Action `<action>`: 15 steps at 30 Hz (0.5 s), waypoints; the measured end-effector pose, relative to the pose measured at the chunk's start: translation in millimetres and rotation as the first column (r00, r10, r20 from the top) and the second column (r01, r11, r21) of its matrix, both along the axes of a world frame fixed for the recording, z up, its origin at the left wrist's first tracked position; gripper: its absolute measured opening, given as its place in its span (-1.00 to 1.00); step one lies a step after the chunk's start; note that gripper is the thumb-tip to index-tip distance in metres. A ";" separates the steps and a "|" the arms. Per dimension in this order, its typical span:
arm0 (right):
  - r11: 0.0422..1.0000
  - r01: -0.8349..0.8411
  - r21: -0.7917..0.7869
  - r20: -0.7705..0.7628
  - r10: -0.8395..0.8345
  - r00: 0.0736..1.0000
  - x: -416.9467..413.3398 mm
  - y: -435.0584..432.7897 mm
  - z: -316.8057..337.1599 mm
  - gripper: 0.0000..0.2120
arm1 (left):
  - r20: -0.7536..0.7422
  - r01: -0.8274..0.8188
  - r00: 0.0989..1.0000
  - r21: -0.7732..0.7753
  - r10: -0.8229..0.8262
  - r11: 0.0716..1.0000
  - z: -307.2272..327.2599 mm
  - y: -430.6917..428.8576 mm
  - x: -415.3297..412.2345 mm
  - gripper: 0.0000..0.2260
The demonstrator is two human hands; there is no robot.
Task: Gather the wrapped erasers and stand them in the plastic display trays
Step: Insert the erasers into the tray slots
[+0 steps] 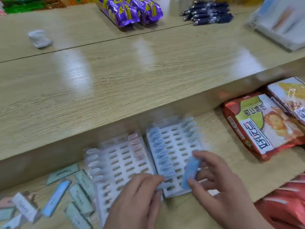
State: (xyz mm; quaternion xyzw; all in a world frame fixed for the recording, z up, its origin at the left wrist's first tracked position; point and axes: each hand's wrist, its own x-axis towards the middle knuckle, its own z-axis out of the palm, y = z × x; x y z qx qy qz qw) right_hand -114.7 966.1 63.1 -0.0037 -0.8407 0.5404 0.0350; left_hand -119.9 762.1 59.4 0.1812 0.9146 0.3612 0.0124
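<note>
Two white slotted display trays sit side by side on the lower shelf: a left tray point(118, 164) and a right tray point(175, 146). Blue erasers stand in rows along the right tray's left and right edges; pale and pink ones stand in the left tray. My right hand point(219, 184) pinches a blue wrapped eraser point(189, 174) upright over the near end of the right tray. My left hand point(137, 200) rests at the near edge between the trays, fingertips touching a blue eraser point(160, 185). Several loose green, blue and white wrapped erasers point(79, 194) lie to the left. The picture is blurred.
Snack packets point(264, 124) lie on the lower shelf at right, a red packet point(283, 202) nearer me. The upper wooden shelf point(132, 76) overhangs the trays and carries purple packets point(130, 10), dark pens point(208, 12), a crumpled white wrapper point(39, 38) and a clear stand point(280, 23).
</note>
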 end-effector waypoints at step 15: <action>0.927 -0.196 0.320 -0.177 0.262 0.949 6.5 -0.6 -21.2 -0.85 | -0.247 -0.107 0.962 0.035 0.112 0.994 -22.7 22.4 2.2 -0.87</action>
